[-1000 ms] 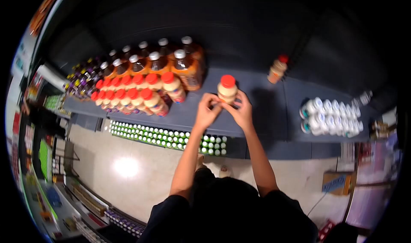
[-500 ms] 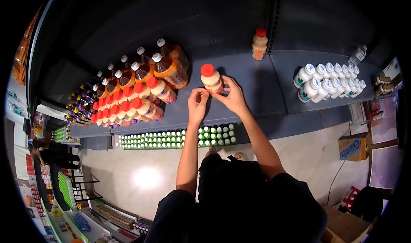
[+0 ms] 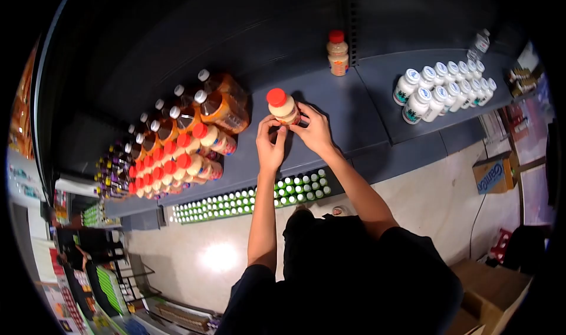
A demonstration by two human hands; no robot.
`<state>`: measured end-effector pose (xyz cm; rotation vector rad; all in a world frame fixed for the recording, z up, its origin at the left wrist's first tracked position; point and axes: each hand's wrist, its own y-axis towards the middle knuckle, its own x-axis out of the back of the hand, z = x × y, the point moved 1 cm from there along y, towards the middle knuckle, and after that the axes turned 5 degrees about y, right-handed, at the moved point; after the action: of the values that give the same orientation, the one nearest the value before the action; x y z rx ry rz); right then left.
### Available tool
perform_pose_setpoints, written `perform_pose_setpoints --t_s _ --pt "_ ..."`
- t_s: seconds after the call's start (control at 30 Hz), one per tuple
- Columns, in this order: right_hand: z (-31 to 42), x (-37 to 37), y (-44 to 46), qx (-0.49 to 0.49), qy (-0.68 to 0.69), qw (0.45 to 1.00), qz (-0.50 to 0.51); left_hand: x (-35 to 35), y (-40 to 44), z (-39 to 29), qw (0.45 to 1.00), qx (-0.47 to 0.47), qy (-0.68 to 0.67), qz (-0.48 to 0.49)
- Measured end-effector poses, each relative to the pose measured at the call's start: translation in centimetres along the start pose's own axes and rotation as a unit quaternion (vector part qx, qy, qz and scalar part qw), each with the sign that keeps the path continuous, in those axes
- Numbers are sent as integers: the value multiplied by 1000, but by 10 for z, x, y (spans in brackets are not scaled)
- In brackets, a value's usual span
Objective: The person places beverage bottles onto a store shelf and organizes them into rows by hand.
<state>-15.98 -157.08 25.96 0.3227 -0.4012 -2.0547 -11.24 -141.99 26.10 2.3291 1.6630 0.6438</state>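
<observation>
Red-capped cream plastic bottle [image 3: 288, 109] was held near the centre of the frame

Dark grey metal-looking shelf [image 3: 365, 114] ran across the head view, and above its front part, just left of the middle, the bottle leaned slightly to the left between two bare hands. The left hand [image 3: 270, 149] was curled, its fingertips against the bottle's lower left side and its thumb at the near edge of the base. The right hand [image 3: 315, 133] pinched the lower right side, fingers round the back and thumb in front. Whether the base touched the shelf, I could not tell.

A second red-capped cream bottle [image 3: 338, 59] stood upright at the upper middle, near the back panel and well apart from the hands. Left of the left hand, red-capped bottles in close rows [image 3: 207, 138] stood in front of large white-capped bottles of amber liquid [image 3: 229, 112]. Small dark bottles with yellow and purple caps [image 3: 109, 173] clustered at the far left.

Two rows of white plastic bottles [image 3: 417, 105] filled part of the right side, with a clear plastic bottle [image 3: 479, 45] behind them. Green bottles with white caps [image 3: 298, 190] lined a lower level beneath the hands. A brown cardboard box with blue print [image 3: 493, 176] stood at the right, on the pale floor [image 3: 421, 187].
</observation>
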Motion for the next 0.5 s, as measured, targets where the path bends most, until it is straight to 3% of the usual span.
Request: perform_pose_setpoints --t_s 0.13,0.23,0.5 --pt "4 21 31 -26 -12 999 -44 -23 37 -14 997 -55 25 37" --pt "-5 37 60 42 -11 993 -106 -48 65 -12 989 -96 77 76" --pt "-41 53 104 21 -172 964 -201 -101 107 20 986 -81 11 142"
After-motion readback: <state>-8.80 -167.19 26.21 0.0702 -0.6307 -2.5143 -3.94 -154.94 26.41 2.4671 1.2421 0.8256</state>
